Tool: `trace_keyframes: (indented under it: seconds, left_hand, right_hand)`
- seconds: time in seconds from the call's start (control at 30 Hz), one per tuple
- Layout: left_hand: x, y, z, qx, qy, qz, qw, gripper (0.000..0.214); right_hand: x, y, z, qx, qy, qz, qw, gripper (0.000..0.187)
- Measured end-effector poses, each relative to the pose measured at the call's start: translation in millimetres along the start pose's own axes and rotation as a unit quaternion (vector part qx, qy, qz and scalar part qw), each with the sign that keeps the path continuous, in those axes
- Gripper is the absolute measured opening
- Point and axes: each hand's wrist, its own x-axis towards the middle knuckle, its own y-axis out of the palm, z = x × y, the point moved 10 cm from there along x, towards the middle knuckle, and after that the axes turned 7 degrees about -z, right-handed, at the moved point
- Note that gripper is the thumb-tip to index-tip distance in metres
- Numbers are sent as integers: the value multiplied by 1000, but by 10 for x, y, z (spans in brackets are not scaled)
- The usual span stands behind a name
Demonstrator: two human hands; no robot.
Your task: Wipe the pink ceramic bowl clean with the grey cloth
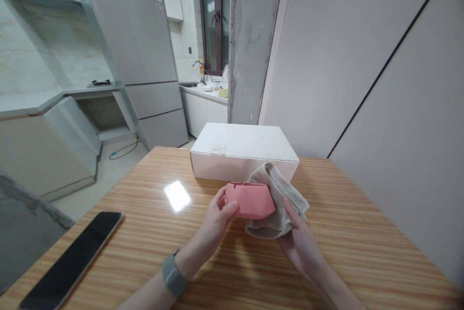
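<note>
A pink ashtray (251, 201) with faceted sides and a notch in its rim is held above the table. My left hand (220, 213) grips its left end, thumb on the front wall. A folded beige-grey cloth (270, 225) presses against the ashtray's right end. My right hand (297, 235) holds this cloth from below and from the right, its index finger lying along the fabric. Part of the right hand's grip is hidden by the folds. The inside of the ashtray cannot be seen.
Behind the hands a closed white box (244, 142) stands on the wood-grain table (145, 252). A black phone (74, 257) lies at the left edge. Beyond are a fridge (134, 30), a sink counter (205, 107) and a concrete pillar (253, 39); a pale wall (362, 49) rises on the right.
</note>
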Motion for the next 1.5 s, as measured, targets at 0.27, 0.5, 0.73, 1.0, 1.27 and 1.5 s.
trace_keyframes:
  seconds: [0.27, 0.5, 0.73, 1.0, 1.27, 1.5]
  left_hand:
    - [6, -120, -100, 95, 44, -63, 993, 66]
    - [17, -43, -43, 58, 9, -24, 998, 46]
    - [-31, 98, 36, -10, -7, 50, 999, 50]
    - [-20, 132, 85, -39, -45, 93, 994, 47]
    - [43, -60, 61, -24, -9, -13, 1000, 53]
    - [38, -90, 116, 14, 2, -11, 1000, 72]
  right_hand:
    - [-18, -8, -91, 2, 23, 1, 1000, 47]
    - [95, -124, -7, 20, -3, -39, 999, 39]
    - [67, -60, -23, 19, 18, -10, 1000, 38]
    - [38, 0, -43, 38, 44, 16, 998, 38]
    - [11, -37, 84, 23, 12, -4, 1000, 40]
    - [35, -8, -80, 5, 36, 14, 999, 45]
